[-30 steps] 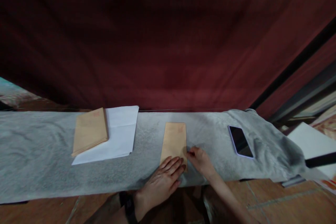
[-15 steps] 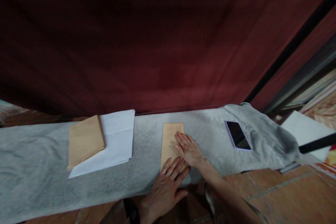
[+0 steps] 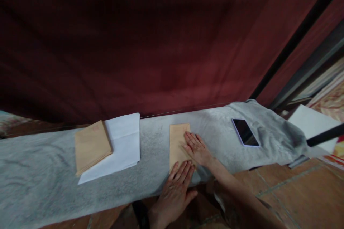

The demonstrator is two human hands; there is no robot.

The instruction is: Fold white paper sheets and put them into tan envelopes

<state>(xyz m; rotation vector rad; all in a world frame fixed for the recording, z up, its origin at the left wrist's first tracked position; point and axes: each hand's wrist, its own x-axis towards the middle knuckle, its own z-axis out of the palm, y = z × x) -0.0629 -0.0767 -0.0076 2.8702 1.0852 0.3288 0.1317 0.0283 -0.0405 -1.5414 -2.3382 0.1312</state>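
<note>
A brown paper envelope (image 3: 177, 143) lies flat on the grey cloth in front of me, its long side running away from me. My left hand (image 3: 176, 190) rests palm down on its near end, fingers stretched out, with a dark band on the wrist. On the envelope's right side lies my right hand (image 3: 198, 150), also flat with fingers extended. Both hands cover parts of the envelope, and neither grips it.
To the left, a stack of brown envelopes (image 3: 91, 146) lies partly over white paper sheets (image 3: 125, 139). A phone (image 3: 245, 132) with a purple edge sits at right. A dark red curtain (image 3: 161, 43) hangs behind the grey cloth (image 3: 45, 175). Black poles (image 3: 295, 39) stand at right; tiled floor (image 3: 309, 193) shows below.
The whole view has shifted and tilted slightly. Both hands stay flat on the envelope, with little visible movement against it.
</note>
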